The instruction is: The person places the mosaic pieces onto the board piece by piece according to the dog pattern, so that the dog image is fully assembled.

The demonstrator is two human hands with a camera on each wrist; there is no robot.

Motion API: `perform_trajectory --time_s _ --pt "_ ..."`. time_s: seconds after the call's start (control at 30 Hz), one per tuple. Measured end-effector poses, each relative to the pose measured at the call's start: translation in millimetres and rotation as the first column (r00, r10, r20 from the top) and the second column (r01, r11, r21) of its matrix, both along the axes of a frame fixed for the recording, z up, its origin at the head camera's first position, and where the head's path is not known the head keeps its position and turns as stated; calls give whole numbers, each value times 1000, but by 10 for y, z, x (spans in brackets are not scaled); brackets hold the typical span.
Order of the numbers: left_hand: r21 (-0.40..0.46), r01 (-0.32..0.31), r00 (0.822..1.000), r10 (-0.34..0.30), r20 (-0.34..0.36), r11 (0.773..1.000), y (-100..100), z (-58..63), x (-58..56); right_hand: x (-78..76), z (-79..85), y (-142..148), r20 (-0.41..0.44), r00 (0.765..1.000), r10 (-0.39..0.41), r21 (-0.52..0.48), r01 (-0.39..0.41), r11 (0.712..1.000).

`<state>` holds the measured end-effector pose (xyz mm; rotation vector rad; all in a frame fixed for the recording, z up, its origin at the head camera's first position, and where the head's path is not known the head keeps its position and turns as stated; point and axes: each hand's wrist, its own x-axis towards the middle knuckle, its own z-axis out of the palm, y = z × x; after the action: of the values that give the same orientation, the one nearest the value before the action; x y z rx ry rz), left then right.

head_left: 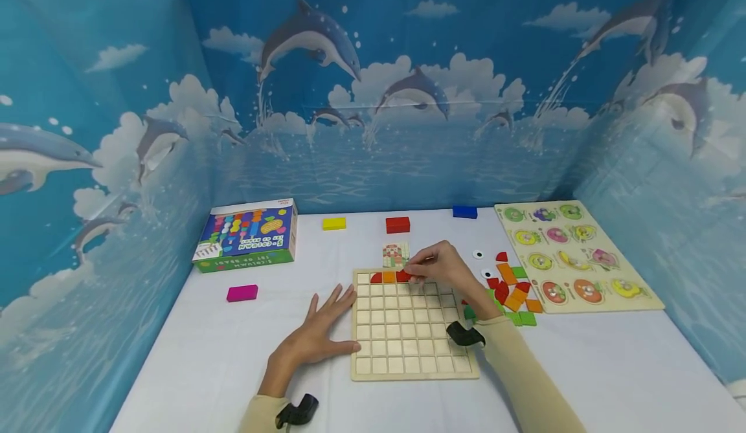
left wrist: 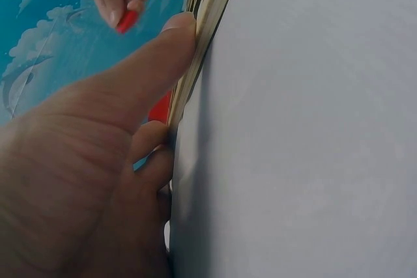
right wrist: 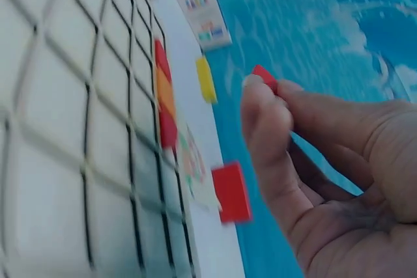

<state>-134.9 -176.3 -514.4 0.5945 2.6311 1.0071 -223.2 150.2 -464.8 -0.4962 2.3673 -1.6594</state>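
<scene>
A wooden grid board [head_left: 415, 377] lies in front of me. Its far row holds a red quarter-round piece [head_left: 376, 278], an orange square [head_left: 388, 277] and another red piece [head_left: 401, 277]. With thumb and fingertips, my right hand [head_left: 438, 267] pinches a small red piece [right wrist: 265, 77] above the board's far side; its full shape is covered. My left hand [head_left: 317, 331] is spread at the board's left edge, fingers extended and thumb [left wrist: 171, 42] touching the side. A small picture card [head_left: 395, 254] lies just beyond the board.
Loose red, orange and green pieces [head_left: 515, 299] are scattered right of the board, near a fruit puzzle board [head_left: 632, 300]. A bead-set box [head_left: 247, 233] stands back left. Yellow [head_left: 335, 224], red [head_left: 398, 225], blue [head_left: 465, 212] and magenta [head_left: 242, 293] blocks sit around.
</scene>
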Motion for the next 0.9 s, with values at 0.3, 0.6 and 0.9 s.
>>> perform_trajectory --time_s 0.3,0.6,0.9 --pt "2 17 1000 -17 -3 1000 -21 -4 -9 40 -62 -366 -76 986 145 -26 -147 989" --pt "-22 27 999 -27 -24 999 -51 9 11 48 -177 -639 -97 985 145 -3 -146 989" --pt "4 32 999 -32 -7 999 -16 17 5 21 -253 -779 -144 982 120 58 -113 992"
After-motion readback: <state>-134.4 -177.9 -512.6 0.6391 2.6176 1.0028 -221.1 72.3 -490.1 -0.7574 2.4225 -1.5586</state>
